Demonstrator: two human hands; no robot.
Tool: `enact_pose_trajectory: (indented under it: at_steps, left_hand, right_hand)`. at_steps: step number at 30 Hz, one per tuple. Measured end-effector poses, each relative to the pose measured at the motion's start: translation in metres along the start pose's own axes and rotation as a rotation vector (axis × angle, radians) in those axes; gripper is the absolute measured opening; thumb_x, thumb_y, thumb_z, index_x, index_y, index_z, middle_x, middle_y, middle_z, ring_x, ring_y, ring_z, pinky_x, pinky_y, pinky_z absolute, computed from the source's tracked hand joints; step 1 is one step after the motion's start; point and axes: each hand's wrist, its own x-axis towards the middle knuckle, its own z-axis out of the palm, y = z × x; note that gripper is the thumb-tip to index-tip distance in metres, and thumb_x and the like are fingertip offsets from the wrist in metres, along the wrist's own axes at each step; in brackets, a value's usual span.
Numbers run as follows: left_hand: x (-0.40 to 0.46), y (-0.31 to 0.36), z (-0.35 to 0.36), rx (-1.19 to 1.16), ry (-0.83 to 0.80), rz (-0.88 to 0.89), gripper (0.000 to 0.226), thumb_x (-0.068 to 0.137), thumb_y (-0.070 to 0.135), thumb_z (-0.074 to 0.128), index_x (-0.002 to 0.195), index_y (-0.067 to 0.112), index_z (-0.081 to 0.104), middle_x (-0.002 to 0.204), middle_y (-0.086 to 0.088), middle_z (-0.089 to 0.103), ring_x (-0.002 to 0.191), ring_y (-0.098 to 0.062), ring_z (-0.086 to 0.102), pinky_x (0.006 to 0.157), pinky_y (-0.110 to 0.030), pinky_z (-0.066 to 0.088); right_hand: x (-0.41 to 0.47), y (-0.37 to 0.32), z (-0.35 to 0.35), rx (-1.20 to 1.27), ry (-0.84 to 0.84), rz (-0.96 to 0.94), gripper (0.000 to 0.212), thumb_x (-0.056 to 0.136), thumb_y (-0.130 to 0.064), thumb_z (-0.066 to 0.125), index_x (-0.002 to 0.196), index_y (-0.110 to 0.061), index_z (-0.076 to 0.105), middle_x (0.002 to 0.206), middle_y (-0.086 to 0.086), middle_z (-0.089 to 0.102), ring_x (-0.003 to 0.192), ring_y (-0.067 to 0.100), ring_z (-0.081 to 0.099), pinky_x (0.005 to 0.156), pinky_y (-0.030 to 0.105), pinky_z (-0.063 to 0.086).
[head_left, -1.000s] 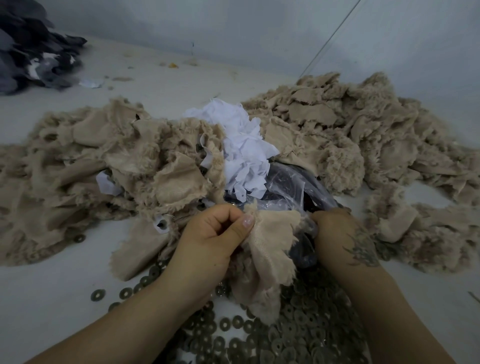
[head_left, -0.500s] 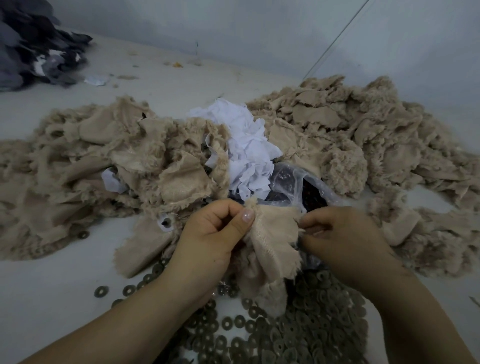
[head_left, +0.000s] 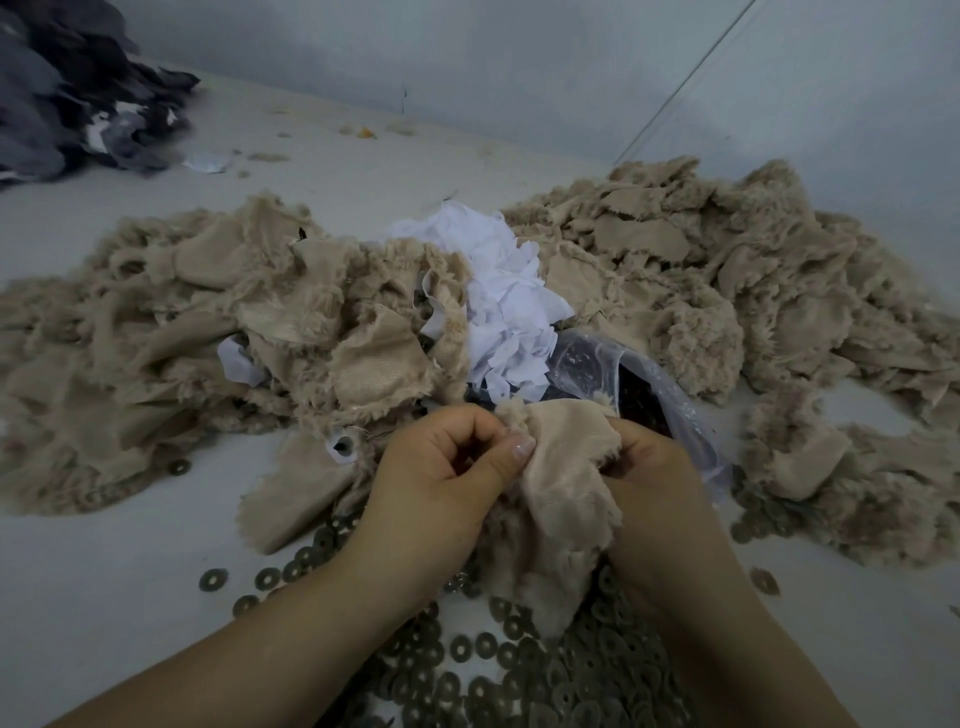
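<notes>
Nearest to me, brown washers (head_left: 519, 670) are lying thick on the table (head_left: 104, 561), spreading out under my wrists. Just above them I am holding a beige fur piece (head_left: 566, 483) between both hands. My left hand (head_left: 447, 478) is gripping its left edge, with the fingers curling in and the thumb pressing flat on the cloth. My right hand (head_left: 649, 467) is pinching the right edge, its fingers curling round the cloth and the fingertips hiding behind it. The piece is hanging down between my hands with its smooth back facing me and its fluffy lower end reaching the washers.

Just behind my right hand a clear bag (head_left: 675, 410) is lying open with something dark inside. Beyond it white scraps (head_left: 509, 306) are sitting between the left fur pile (head_left: 156, 332) and the right fur pile (head_left: 727, 270). Far off in the left corner, dark cloth (head_left: 62, 93) is heaping up, well apart from the rest.
</notes>
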Motion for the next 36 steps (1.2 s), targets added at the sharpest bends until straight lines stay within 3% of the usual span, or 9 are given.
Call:
enact_pose_trajectory:
  at_steps: [4, 8, 14, 21, 26, 28, 30, 33, 36]
  left_hand:
    - [-0.001, 0.003, 0.001, 0.077, 0.045, 0.037, 0.017, 0.088, 0.015, 0.072, 0.071, 0.017, 0.067, 0.064, -0.006, 0.064, 0.056, -0.009, 0.056, 0.052, -0.021, 0.049]
    - [-0.002, 0.006, 0.003, 0.087, 0.081, 0.045, 0.016, 0.088, 0.016, 0.071, 0.072, 0.017, 0.067, 0.064, -0.006, 0.065, 0.055, -0.013, 0.058, 0.052, -0.025, 0.050]
    - [-0.004, 0.008, 0.004, 0.109, 0.142, 0.065, 0.017, 0.089, 0.014, 0.070, 0.072, 0.016, 0.069, 0.069, -0.003, 0.068, 0.065, -0.023, 0.064, 0.059, -0.031, 0.056]
    - [-0.005, 0.013, 0.005, 0.207, 0.122, 0.097, 0.017, 0.088, 0.013, 0.071, 0.071, 0.014, 0.067, 0.067, 0.004, 0.065, 0.059, -0.007, 0.060, 0.055, -0.017, 0.048]
    - [-0.003, 0.013, 0.005, 0.272, 0.155, 0.124, 0.016, 0.087, 0.016, 0.071, 0.071, 0.014, 0.067, 0.068, 0.005, 0.064, 0.060, -0.007, 0.059, 0.056, -0.014, 0.046]
    - [-0.003, 0.013, 0.005, 0.277, 0.162, 0.129, 0.017, 0.087, 0.015, 0.071, 0.071, 0.013, 0.067, 0.068, 0.004, 0.064, 0.058, -0.009, 0.060, 0.053, -0.014, 0.046]
    - [-0.003, 0.012, 0.006, 0.288, 0.148, 0.139, 0.017, 0.086, 0.015, 0.071, 0.070, 0.013, 0.067, 0.067, 0.004, 0.064, 0.057, -0.009, 0.060, 0.052, -0.015, 0.047]
    - [-0.005, 0.012, 0.007, 0.190, 0.110, 0.076, 0.020, 0.089, 0.014, 0.069, 0.069, 0.013, 0.066, 0.060, 0.000, 0.063, 0.049, -0.006, 0.055, 0.046, -0.019, 0.046]
    - [-0.005, 0.013, 0.006, 0.024, 0.093, -0.026, 0.024, 0.092, 0.017, 0.065, 0.068, 0.015, 0.066, 0.055, -0.004, 0.060, 0.048, -0.010, 0.051, 0.045, -0.022, 0.044]
  right_hand:
    - [-0.002, 0.000, 0.002, -0.019, 0.011, -0.068, 0.026, 0.079, 0.014, 0.069, 0.074, -0.012, 0.073, 0.061, -0.017, 0.071, 0.063, -0.005, 0.067, 0.061, 0.009, 0.050]
    - [-0.004, -0.003, 0.005, 0.000, 0.031, -0.118, 0.041, 0.077, 0.012, 0.072, 0.070, -0.028, 0.071, 0.062, -0.017, 0.072, 0.065, -0.004, 0.068, 0.061, 0.007, 0.050]
    - [-0.007, -0.003, 0.005, 0.055, 0.028, -0.127, 0.029, 0.076, 0.006, 0.077, 0.088, -0.021, 0.078, 0.082, -0.007, 0.078, 0.079, 0.007, 0.074, 0.067, 0.014, 0.055]
    - [-0.006, 0.003, 0.006, 0.053, 0.075, -0.127, 0.041, 0.077, 0.006, 0.076, 0.071, -0.035, 0.077, 0.077, -0.010, 0.077, 0.075, 0.004, 0.073, 0.064, 0.013, 0.055]
    - [-0.003, 0.010, 0.003, 0.218, 0.046, 0.121, 0.008, 0.083, -0.013, 0.075, 0.078, -0.018, 0.080, 0.082, 0.008, 0.076, 0.080, 0.031, 0.072, 0.071, 0.040, 0.061]
    - [-0.005, 0.008, 0.003, 0.285, 0.067, 0.261, 0.042, 0.067, -0.041, 0.073, 0.088, -0.006, 0.073, 0.094, 0.022, 0.071, 0.087, 0.044, 0.067, 0.080, 0.059, 0.057]
    - [-0.007, 0.007, 0.004, 0.248, 0.047, 0.211, 0.072, 0.066, -0.054, 0.078, 0.098, 0.009, 0.066, 0.101, 0.038, 0.064, 0.092, 0.057, 0.061, 0.079, 0.069, 0.053]
    - [-0.008, 0.006, 0.008, 0.166, 0.053, 0.052, 0.032, 0.071, -0.041, 0.079, 0.090, -0.015, 0.080, 0.086, 0.011, 0.078, 0.083, 0.029, 0.076, 0.067, 0.038, 0.063]
    - [-0.008, 0.011, 0.007, 0.270, 0.014, 0.117, 0.024, 0.073, -0.031, 0.075, 0.095, -0.022, 0.081, 0.092, 0.007, 0.079, 0.088, 0.024, 0.076, 0.073, 0.035, 0.062]
